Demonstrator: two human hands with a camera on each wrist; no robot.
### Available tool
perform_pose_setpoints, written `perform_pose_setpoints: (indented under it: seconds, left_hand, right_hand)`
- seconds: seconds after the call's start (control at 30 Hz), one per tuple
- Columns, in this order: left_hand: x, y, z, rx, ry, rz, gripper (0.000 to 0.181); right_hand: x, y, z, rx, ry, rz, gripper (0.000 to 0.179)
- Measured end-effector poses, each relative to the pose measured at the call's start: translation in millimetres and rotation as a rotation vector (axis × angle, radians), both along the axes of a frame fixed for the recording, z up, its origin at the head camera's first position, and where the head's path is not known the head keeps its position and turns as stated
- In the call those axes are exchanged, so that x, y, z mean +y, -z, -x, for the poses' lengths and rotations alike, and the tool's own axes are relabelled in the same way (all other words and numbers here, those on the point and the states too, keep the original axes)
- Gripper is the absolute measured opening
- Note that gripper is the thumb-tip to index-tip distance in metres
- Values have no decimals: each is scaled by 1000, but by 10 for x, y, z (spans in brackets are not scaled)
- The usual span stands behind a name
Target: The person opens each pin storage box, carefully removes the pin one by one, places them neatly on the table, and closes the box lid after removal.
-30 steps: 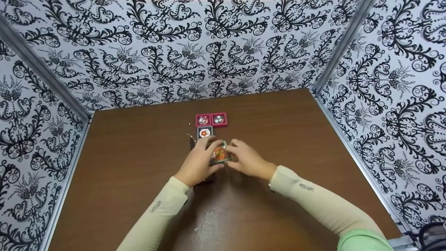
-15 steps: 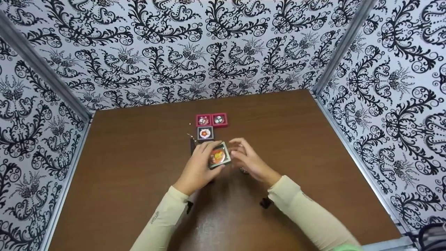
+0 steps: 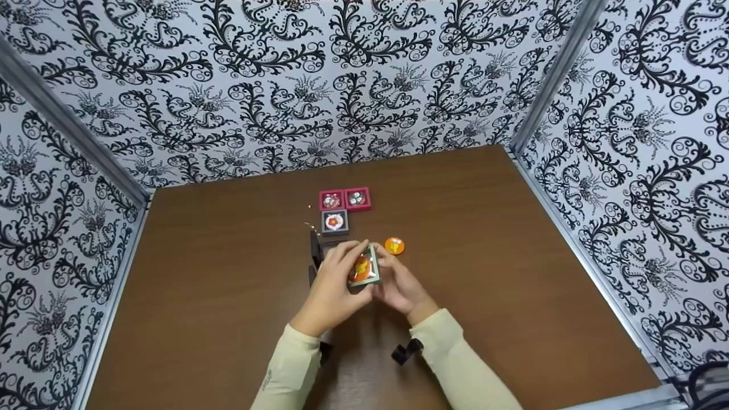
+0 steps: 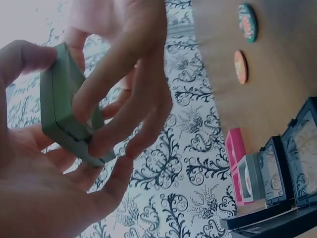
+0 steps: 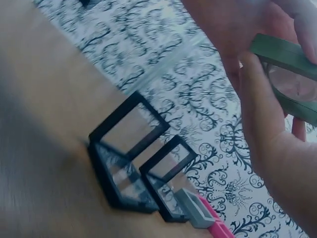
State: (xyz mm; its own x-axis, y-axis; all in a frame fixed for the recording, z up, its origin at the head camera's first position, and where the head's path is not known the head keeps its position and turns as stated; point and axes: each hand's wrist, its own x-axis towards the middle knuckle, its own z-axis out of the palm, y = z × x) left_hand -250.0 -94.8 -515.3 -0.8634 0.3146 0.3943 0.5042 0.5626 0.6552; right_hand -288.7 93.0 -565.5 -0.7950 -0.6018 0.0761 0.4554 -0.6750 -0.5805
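Observation:
My left hand (image 3: 333,293) grips a small green square display case (image 3: 373,265) above the table. Through its clear window an orange disc with a yellow figure shows. The fingers of my right hand (image 3: 401,287) are bent against the right edge of the case. In the left wrist view the green case (image 4: 59,101) is tilted between both hands, with fingers along its side. The right wrist view shows the green case (image 5: 285,52) from its edge, lid and base together. An orange disc (image 3: 394,246) lies on the table just past my right hand.
Two pink cases (image 3: 344,199) sit side by side, with a grey case (image 3: 335,222) in front. Two black cases stand with lids raised, a large one (image 5: 124,176) and a smaller one (image 5: 168,183). A teal-edged disc (image 4: 247,22) lies near the orange one. Patterned walls (image 3: 319,85) surround the table.
My right hand has left the case, then come back to its right edge. The case has moved slightly toward me in my left hand. The orange disc on the table has come into view.

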Motion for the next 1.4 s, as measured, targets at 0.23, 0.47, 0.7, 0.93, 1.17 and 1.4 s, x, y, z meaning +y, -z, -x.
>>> perform_pose_setpoints:
  seconds: [0.23, 0.47, 0.7, 0.93, 1.17, 1.4]
  left_hand:
    - [-2, -42, -78, -42, 8, -9, 76]
    - [22, -46, -105, -13, -53, 83, 78]
    - [-4, -101, -51, -10, -80, 66, 77]
    - [-100, -122, 41, -77, -35, -187, 81]
    - [-179, -85, 35, -151, -3, -428, 77]
    - [-210, -112, 68, -211, 90, -676, 77]
  right_hand:
    - [-47, 86, -67, 51, -31, 44, 40]
    - [-111, 167, -98, 66, -7, -41, 50]
    - [-97, 196, -79, 66, 3, -35, 41]
    - [-57, 167, -23, 80, -12, 117, 41]
    - [-60, 156, -89, -42, 47, 223, 36]
    - [-38, 72, -95, -131, 141, 224, 53]
